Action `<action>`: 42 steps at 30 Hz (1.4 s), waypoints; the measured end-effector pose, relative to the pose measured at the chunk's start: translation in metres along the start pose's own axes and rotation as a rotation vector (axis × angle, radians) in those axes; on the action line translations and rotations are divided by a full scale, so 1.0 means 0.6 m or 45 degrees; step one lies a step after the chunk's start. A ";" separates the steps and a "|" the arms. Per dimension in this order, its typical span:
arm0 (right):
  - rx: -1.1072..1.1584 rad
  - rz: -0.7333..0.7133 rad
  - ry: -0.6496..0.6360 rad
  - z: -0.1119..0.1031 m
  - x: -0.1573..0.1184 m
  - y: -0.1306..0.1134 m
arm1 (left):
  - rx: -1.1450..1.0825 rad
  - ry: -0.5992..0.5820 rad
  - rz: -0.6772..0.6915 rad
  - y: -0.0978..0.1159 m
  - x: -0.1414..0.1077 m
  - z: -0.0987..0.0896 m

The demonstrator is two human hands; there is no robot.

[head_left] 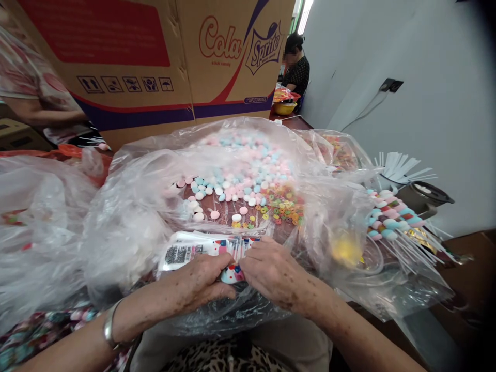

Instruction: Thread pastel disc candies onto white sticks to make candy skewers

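Printed plastic wrappers (180, 251) lie in front of me at the near edge of the plastic sheeting. My left hand (201, 281) rests over them, thumb and fingers pinched on a wrapper with red and blue spots. From the other side my right hand (269, 271) grips the same wrapper, fingers curled, and the two hands nearly touch. Just beyond is a clear plastic bag (155, 170) with a heap of pink, blue and white round candies (236, 181). Small coloured ring candies (284, 204) lie at the heap's right side.
Behind the candies stands a large cardboard box (135, 31). Candy sticks (391, 214), white sticks (399, 166) and a dark metal pot (424, 195) are at the right. One person (296, 67) sits at the back; another person's arm (46, 113) shows at the left.
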State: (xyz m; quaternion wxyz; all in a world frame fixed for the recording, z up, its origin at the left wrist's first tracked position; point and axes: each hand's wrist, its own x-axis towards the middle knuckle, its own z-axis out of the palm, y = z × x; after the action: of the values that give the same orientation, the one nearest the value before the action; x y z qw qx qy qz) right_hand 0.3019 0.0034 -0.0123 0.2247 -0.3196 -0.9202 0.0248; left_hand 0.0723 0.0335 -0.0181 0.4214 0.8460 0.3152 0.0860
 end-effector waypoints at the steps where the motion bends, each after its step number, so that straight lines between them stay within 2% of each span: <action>1: -0.019 0.002 0.040 0.000 0.002 0.000 | -0.018 -0.006 -0.025 0.001 0.000 0.002; 5: -0.016 0.168 0.137 -0.030 -0.004 0.015 | -0.208 -0.031 -0.155 0.014 0.005 -0.003; 8: 0.074 0.261 0.124 -0.056 -0.013 0.030 | -0.402 0.004 -0.237 0.028 0.013 -0.004; 10: 0.160 0.267 0.108 -0.058 -0.016 0.034 | -0.494 0.016 -0.280 0.034 0.020 0.002; 17: 0.495 0.300 0.201 0.005 -0.007 0.009 | -0.394 0.214 -0.301 0.034 0.022 0.036; 20: 0.755 0.505 0.329 0.023 -0.005 0.001 | -0.516 0.250 -0.382 0.032 0.021 0.040; 23: 1.208 0.779 0.616 0.038 -0.005 -0.008 | -0.579 0.396 -0.397 0.035 0.026 0.037; 24: 1.348 0.838 0.634 0.042 -0.005 -0.012 | -0.577 0.439 -0.391 0.037 0.028 0.036; 26: 1.539 0.932 0.516 0.052 -0.004 -0.023 | -0.557 0.488 -0.363 0.042 0.032 0.035; 28: 1.560 1.020 0.383 0.057 -0.003 -0.032 | -0.545 0.522 -0.341 0.045 0.035 0.036; 29: 1.521 1.051 0.370 0.059 -0.003 -0.035 | -0.569 0.536 -0.332 0.046 0.036 0.036; 32: 1.361 1.069 0.465 0.059 -0.003 -0.039 | -0.839 0.489 -0.309 0.045 0.036 0.039; 34: 1.358 1.058 0.527 0.061 -0.005 -0.039 | -1.065 0.426 -0.301 0.042 0.036 0.041; 39: 1.778 1.081 0.620 0.070 -0.009 -0.036 | -1.416 0.445 -0.424 0.044 0.037 0.043; 40: 1.841 1.052 0.595 0.069 -0.010 -0.033 | -1.461 0.404 -0.448 0.045 0.038 0.041; 42: 1.780 0.913 0.467 0.061 -0.014 -0.026 | -1.511 0.200 -0.516 0.047 0.039 0.034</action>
State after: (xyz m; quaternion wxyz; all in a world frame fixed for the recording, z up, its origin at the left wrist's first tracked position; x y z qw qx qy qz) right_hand 0.2832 -0.0104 -0.0455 0.4984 -0.3798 -0.4817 0.6126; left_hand 0.1120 0.0214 -0.0122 0.8025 0.3829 0.3977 0.2264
